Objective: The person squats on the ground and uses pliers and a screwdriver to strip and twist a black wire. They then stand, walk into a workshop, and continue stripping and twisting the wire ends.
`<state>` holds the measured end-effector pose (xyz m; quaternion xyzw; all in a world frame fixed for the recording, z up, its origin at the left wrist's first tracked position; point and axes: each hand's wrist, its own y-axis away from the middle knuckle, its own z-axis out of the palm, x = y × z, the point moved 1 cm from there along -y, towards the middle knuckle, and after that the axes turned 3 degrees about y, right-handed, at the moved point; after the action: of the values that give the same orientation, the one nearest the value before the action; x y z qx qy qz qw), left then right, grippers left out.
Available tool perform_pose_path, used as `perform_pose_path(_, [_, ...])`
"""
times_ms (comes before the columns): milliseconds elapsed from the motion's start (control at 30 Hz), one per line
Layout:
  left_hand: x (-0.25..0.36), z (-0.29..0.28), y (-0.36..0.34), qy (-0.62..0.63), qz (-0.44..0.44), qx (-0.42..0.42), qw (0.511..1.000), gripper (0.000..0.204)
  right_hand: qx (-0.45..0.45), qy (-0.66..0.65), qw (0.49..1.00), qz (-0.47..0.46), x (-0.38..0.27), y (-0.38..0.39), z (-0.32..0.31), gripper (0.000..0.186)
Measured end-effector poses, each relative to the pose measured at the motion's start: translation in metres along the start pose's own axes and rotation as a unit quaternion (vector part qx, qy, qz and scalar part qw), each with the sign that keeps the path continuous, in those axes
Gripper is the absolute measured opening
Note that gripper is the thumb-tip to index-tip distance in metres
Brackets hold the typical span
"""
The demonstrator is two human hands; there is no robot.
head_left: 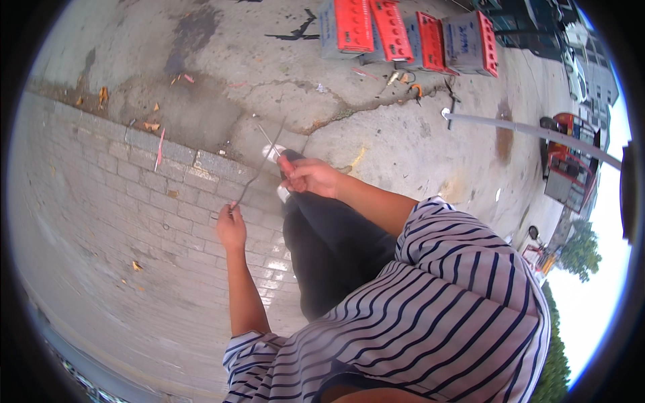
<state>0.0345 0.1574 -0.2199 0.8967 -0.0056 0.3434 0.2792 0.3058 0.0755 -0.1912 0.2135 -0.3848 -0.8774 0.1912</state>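
My left hand (231, 227) grips a thin dark bent rod (248, 186), low over the paving at the centre left; the rod angles up toward the centre. My right hand (312, 176) is closed on the red handle of a screwdriver-like tool (286, 163), whose thin metal shaft points up and left, close to the rod. Whether shaft and rod touch, I cannot tell. My dark-trousered legs (316, 248) and white shoes (272, 152) show beneath my right arm.
Several red-topped grey batteries (467, 43) stand on the concrete (393, 134) at the top right, with small tools (393, 78) nearby. A brick strip (121, 188) runs along the left. A grey pole (531, 129) crosses the right; a red three-wheeled vehicle (568, 161) stands behind it.
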Motion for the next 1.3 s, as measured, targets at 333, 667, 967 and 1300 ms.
perform_pose_path(333, [0.152,0.066,0.039,-0.020,0.261,-0.158,0.952,0.022,0.322,0.351,0.853,-0.213,0.002,0.154,-0.081,0.027])
perform_pose_path(667, [0.268,0.137,0.094,-0.199,0.378,-0.272,0.862,0.028,0.293,0.493,0.706,-0.415,-0.044,0.251,-0.112,0.021])
perform_pose_path(967, [0.355,0.278,0.153,-0.206,0.364,-0.320,0.850,0.025,0.256,0.540,0.729,-0.333,-0.082,0.312,-0.275,0.019])
perform_pose_path(1300, [0.378,0.389,0.129,-0.195,0.341,-0.392,0.832,0.025,0.236,0.583,0.708,-0.321,-0.133,0.317,-0.393,0.020])
